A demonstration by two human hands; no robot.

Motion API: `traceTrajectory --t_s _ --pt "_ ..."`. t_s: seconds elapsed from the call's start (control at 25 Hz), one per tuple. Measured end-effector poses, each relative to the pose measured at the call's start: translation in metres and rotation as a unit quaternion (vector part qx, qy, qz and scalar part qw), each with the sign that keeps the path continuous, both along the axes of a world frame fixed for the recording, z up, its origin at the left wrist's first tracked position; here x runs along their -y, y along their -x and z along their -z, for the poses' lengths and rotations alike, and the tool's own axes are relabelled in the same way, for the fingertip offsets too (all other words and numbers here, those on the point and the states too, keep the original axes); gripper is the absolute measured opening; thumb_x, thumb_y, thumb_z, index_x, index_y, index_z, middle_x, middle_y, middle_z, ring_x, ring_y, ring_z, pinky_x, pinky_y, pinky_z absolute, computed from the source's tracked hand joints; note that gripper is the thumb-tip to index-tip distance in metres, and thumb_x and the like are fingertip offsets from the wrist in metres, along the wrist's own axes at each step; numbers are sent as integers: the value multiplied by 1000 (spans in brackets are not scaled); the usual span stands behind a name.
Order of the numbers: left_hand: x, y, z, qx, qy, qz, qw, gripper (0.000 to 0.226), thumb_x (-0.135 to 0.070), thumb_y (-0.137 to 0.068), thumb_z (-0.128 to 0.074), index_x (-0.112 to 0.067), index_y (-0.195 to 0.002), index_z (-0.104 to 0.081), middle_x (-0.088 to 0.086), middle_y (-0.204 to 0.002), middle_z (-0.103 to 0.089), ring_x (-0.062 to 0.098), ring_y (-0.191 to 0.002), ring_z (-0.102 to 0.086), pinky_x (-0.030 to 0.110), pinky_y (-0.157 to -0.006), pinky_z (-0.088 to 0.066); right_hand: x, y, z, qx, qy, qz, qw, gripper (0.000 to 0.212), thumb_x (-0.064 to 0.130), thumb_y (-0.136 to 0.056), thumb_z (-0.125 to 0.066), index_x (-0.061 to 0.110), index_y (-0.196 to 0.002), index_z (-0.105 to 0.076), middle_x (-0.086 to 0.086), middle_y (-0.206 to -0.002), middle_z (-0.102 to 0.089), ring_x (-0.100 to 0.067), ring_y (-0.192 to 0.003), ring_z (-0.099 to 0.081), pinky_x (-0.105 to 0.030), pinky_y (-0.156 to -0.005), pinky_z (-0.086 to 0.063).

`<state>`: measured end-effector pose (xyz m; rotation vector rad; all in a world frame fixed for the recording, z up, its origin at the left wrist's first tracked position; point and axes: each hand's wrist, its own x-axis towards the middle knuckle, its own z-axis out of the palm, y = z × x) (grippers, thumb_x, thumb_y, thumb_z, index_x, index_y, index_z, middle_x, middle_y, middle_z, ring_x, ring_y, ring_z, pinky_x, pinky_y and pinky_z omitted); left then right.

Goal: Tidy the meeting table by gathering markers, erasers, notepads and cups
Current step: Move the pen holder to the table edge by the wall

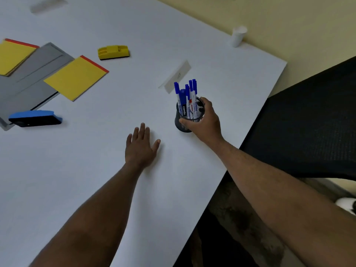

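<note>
Right now the right hand point(204, 120) is wrapped around a black wire-mesh pen cup point(187, 117), thumb on the near wall and fingers curled round the far side, close to the right edge of the white table point(115, 170). The cup stands upright on the table, and the blue-capped whiteboard markers point(185, 97) inside it stand on end, caps up, fanning slightly apart at the top. Just beside it, the left hand point(140, 147) lies flat on the table, palm down, fingers spread, holding nothing. Over toward the left edge: a blue-and-black eraser point(35, 118) lying lengthwise across, two yellow notepads with red binding point(76, 78), and a yellow eraser point(113, 52) further back. At the far right edge a white paper cup point(238, 36) stands alone.
</note>
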<state>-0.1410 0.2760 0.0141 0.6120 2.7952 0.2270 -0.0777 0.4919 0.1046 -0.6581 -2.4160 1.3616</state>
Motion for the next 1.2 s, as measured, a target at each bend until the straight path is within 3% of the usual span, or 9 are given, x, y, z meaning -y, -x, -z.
traceTrajectory --t_s 0.16,0.4,0.6,0.84,1.2 --pt "-35 29 -3 0 -6 -24 1000 73 -58 -99 -20 -14 -156 -10 2 -165 2 21 -152 0 40 -122 -3 -39 30 11 -10 3 15 1000 93 40 -61 -87 22 -138 -37 8 -129 -55 -4 -111 -54 -19 -91 -49" --pt "-83 81 11 20 -29 -92 995 69 -50 -101 -24 -12 -157 -8 3 -165 4 20 -152 2 38 -123 -5 -109 93 25 -7 6 15 1000 91 36 -63 -88 19 -138 -39 6 -130 -55 -5 -111 -54 -2 -83 -38" --pt "-99 155 22 20 -36 -129 991 65 -36 -102 -28 -8 -156 -6 7 -165 3 22 -152 -1 38 -123 -7 -164 153 33 -14 -19 4 1000 89 37 -63 -88 19 -135 -41 6 -129 -56 -5 -110 -55 -9 -87 -43" --pt "-123 228 41 41 -35 -134 990 62 -29 -103 -25 -7 -156 -2 10 -165 5 23 -152 2 38 -123 -6 -214 233 42 -18 -42 2 999 88 37 -63 -88 17 -136 -41 4 -130 -56 0 -106 -51 4 -80 -35" --pt "-127 265 61 -38 -35 -119 992 60 -39 -103 -15 -15 -157 -5 1 -165 1 18 -152 1 37 -123 -5 -245 367 44 -58 -53 24 997 88 38 -65 -85 13 -137 -40 1 -131 -55 -6 -111 -53 -11 -90 -42"
